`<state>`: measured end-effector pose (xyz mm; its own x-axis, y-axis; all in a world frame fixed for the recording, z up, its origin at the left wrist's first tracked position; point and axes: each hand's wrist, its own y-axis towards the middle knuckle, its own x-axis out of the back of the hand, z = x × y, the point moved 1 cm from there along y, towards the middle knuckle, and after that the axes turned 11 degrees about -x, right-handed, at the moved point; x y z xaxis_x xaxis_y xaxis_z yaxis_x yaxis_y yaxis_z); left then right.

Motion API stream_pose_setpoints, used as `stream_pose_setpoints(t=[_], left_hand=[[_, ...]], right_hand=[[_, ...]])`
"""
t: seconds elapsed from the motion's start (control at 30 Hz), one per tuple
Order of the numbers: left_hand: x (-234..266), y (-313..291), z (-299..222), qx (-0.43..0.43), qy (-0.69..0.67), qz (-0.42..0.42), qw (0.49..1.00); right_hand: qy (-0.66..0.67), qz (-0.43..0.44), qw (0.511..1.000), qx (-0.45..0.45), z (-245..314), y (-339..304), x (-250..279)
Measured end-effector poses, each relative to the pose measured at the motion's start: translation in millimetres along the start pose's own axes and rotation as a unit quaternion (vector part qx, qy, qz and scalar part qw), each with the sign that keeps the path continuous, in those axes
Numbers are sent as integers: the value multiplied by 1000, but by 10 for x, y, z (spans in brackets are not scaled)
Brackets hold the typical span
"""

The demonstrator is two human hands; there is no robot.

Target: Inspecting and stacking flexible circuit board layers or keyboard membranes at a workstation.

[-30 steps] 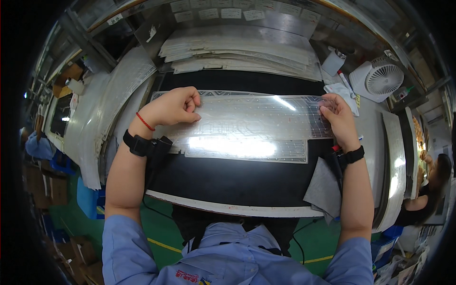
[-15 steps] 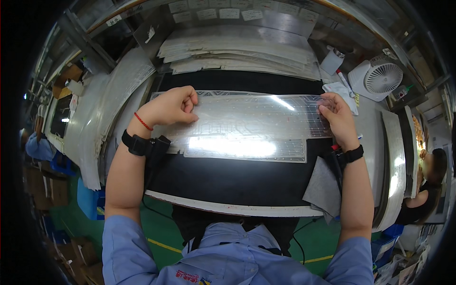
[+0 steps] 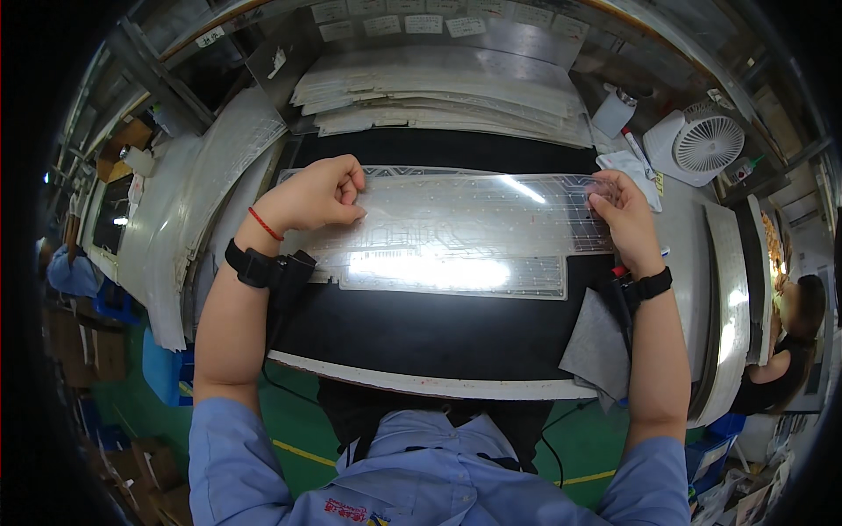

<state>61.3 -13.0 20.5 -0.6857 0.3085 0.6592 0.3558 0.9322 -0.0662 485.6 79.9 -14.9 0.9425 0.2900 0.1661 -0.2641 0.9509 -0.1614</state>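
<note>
Several pale, thin sheets point(image 3: 197, 188) lie heaped at the left, their edges bowed by the lens. Next comes the left hand point(image 3: 320, 197), its fingers curled inward and the thumb set toward them at the clear sheet's point(image 3: 491, 210) left part; whether they close on an edge, I cannot tell. That sheet, long, see-through and covered with fine line patterns, should be light and springy, stiff enough to span both hands yet likely to bow in the middle; its glossy face may be slippery, and it would probably crease or scratch if bent hard. Both short ends, gripped near the corners between thumb and fingertips, look the best places to hold it. It lies between the hands above the black work surface point(image 3: 438, 337), overlapping a second clear sheet point(image 3: 537, 279) whose near strip shows on the wearer's side, below the level of both hands. At its right end the right hand point(image 3: 635, 226) pinches the sheet, thumb on the near face, fingers visible through the plastic. Farther right, beyond that hand, stands a white fan point(image 3: 693, 147).
</note>
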Motion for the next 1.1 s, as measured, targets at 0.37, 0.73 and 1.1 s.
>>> stream_pose_setpoints(t=[0.37, 0.73, 1.1], left_hand=[[-6, 3, -34, 7, 21, -2, 1000], [37, -36, -65, -11, 45, 23, 999], [40, -21, -4, 11, 27, 6, 1000]], right_hand=[[2, 3, 1000, 2, 15, -14, -6], [-1, 5, 1000, 3, 10, -13, -5], [0, 8, 1000, 2, 19, -12, -13]])
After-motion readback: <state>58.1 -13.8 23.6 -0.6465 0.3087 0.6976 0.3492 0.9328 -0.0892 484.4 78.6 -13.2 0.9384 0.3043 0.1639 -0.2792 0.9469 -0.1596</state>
